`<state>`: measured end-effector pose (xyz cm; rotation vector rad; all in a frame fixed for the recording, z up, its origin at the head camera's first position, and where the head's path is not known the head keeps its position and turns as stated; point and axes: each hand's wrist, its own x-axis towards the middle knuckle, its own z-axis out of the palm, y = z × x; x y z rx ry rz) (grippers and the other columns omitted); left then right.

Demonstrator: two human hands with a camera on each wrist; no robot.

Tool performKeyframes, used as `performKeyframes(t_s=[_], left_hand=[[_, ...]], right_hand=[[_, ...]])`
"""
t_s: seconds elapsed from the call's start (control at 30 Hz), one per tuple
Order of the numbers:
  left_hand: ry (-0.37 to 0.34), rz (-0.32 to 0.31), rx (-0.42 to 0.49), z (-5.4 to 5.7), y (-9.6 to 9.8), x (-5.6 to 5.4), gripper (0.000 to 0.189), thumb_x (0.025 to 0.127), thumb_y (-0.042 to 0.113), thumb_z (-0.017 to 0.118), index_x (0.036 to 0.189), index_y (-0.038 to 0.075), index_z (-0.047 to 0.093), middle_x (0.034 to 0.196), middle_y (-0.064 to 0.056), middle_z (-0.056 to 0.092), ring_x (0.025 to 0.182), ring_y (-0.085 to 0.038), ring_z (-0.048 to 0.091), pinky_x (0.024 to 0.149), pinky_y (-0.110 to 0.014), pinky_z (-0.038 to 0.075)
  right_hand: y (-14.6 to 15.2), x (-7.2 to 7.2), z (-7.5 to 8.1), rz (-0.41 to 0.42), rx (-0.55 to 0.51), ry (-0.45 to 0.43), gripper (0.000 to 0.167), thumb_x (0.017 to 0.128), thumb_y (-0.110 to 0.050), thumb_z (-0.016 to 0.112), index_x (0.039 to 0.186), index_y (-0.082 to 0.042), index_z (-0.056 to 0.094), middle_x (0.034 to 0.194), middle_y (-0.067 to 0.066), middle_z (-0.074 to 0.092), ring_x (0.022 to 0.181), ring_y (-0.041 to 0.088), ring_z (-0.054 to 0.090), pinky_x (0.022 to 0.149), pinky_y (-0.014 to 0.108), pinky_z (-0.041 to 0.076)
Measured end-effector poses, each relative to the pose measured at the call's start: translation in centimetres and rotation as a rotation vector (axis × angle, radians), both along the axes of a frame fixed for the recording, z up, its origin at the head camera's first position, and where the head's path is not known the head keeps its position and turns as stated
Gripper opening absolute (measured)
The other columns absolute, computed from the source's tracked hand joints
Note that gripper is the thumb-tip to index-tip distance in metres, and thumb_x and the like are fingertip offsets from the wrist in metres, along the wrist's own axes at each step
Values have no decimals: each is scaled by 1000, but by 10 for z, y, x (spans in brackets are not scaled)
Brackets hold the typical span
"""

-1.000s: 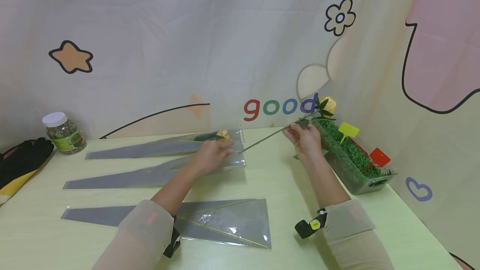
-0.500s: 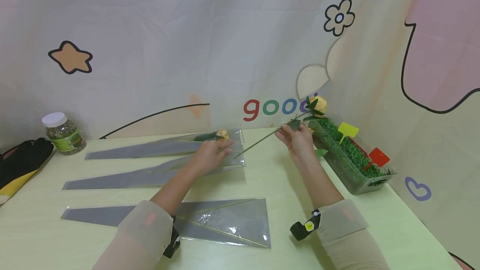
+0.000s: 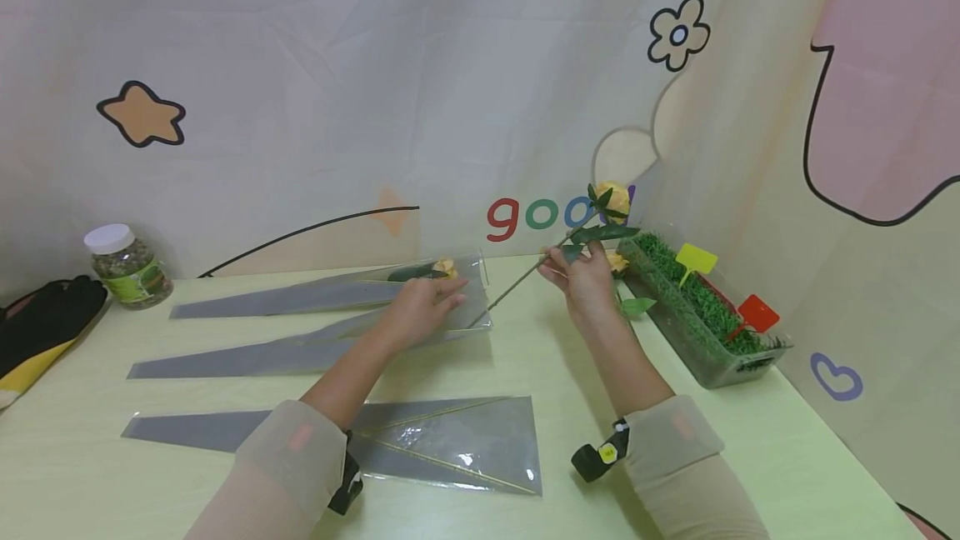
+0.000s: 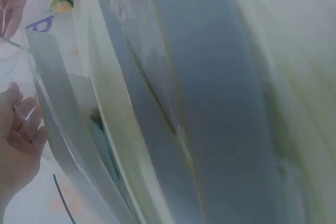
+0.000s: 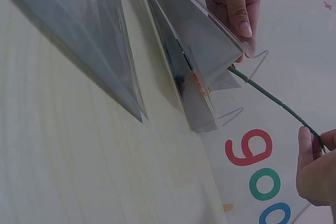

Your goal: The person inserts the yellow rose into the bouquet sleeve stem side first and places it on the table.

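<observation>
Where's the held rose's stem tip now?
Head view, centre: the stem tip is at the mouth of the middle flower sleeve, just right of the left hand.

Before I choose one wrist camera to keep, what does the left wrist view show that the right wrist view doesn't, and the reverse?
Only the left wrist view shows the purple d, the black line on the backdrop and a yellow bloom outside the sleeves. Only the right wrist view shows the red g, green o and blue o, the last cut off. Both show sleeves, left hand, right hand and the stem it pinches.
</observation>
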<state>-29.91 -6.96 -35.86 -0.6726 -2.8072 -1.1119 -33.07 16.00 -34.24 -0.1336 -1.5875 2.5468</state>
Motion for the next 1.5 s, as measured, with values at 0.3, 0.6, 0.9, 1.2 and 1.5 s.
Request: performKeyframes(t_s=[0.3, 0.6, 0.9, 1.2, 1.5], left_hand=[[-22, 19, 9, 0, 0, -2, 36, 94, 22, 55, 129, 10, 56, 124, -11, 57, 86, -17, 59, 71, -32, 43], [-30, 21, 18, -1, 0, -4, 36, 95, 21, 54, 129, 9, 56, 128, -11, 53, 81, -18, 56, 70, -31, 42], [-22, 7, 5, 2, 1, -4, 36, 95, 21, 54, 130, 11, 55, 116, -15, 61, 61, -13, 45, 70, -31, 43], [5, 2, 0, 5, 3, -4, 36, 95, 22, 54, 128, 8, 56, 112, -16, 63, 61, -14, 46, 71, -32, 43], [3, 9, 6, 7, 6, -4, 36, 94, 23, 55, 128, 10, 57, 86, -17, 66, 55, -12, 38, 63, -30, 42]], right_hand=[[-2, 1, -2, 11, 29, -4, 41, 91, 4, 53, 128, -2, 38, 77, 4, 63, 64, 12, 64, 70, 28, 54], [-3, 0, -4, 25, 77, -22, 9, 93, -1, 53, 101, -4, 53, 84, 6, 60, 70, 14, 64, 72, 29, 54], [-8, 2, -7, 63, 105, -12, 16, 92, 1, 54, 106, 6, 53, 82, 6, 60, 70, 12, 63, 75, 28, 53], [-13, 2, -6, 80, 50, -33, 15, 90, 6, 54, 105, 7, 54, 85, 8, 61, 70, 12, 64, 75, 26, 52], [-21, 1, -6, 98, 117, -63, 42, 90, 6, 53, 131, 4, 43, 85, 9, 60, 70, 12, 65, 74, 27, 53]])
